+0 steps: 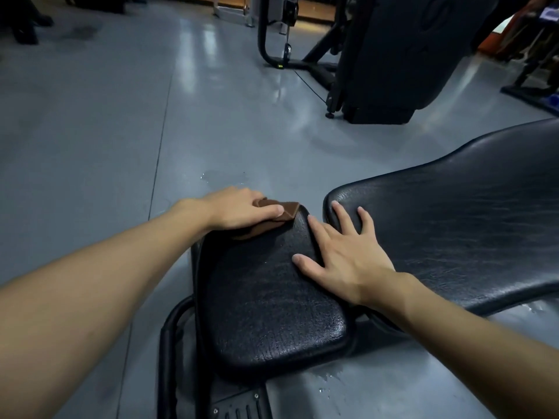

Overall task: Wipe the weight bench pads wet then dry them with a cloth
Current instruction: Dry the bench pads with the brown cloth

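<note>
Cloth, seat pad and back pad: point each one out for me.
cloth (289, 211), head view, on its exposed brown corner.
seat pad (266, 294), head view, on the bare middle of its top.
back pad (453, 222), head view, on its bare top surface.

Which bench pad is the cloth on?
The small seat pad: the left hand holds the cloth on its far corner. The long back pad has none.

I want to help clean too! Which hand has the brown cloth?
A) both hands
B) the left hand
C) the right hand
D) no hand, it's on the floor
B: the left hand holds the brown cloth on the seat pad, while the right hand lies flat and bare.
</note>
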The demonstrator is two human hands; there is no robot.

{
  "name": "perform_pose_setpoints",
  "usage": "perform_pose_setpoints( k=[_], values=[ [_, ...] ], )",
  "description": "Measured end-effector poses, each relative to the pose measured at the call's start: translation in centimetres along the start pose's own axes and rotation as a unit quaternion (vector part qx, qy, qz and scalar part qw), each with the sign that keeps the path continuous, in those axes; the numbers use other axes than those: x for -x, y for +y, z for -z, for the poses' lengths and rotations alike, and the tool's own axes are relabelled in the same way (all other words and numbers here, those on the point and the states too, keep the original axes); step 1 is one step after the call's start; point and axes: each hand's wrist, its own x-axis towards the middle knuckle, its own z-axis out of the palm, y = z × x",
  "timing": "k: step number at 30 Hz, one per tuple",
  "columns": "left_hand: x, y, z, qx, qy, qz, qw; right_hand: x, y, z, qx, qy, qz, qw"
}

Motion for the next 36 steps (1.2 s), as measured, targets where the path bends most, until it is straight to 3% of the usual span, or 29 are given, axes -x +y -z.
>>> perform_pose_setpoints(
  k=[9, 15, 22, 28, 36],
  values=[
    [-2.6, 3.6, 0.2, -0.004, -0.004, 0.005, 1.000, -0.3, 0.1, -0.3, -0.006, 0.005, 0.011, 1.000],
    [0.4, 2.5, -0.5, -0.001, 0.066, 0.071, 0.995, -0.2, 0.1, -0.4, 0.002, 0.013, 0.012, 1.000],
    [2.0, 1.1, -0.3, 0.031, 0.040, 0.165, 0.985, -0.2, 0.0, -0.1, 0.007, 0.011, 0.018, 1.000],
    [5.5, -1.2, -2.4, 0.260, 0.089, 0.309, 0.910, -0.4, 0.2, -0.8, 0.008, 0.026, 0.026, 0.999],
    [9.0, 1.2, -4.9, 0.283, 0.167, 0.345, 0.879, -0.7, 0.0, -1.0, -0.026, 0.045, 0.067, 0.996]
  ],
)
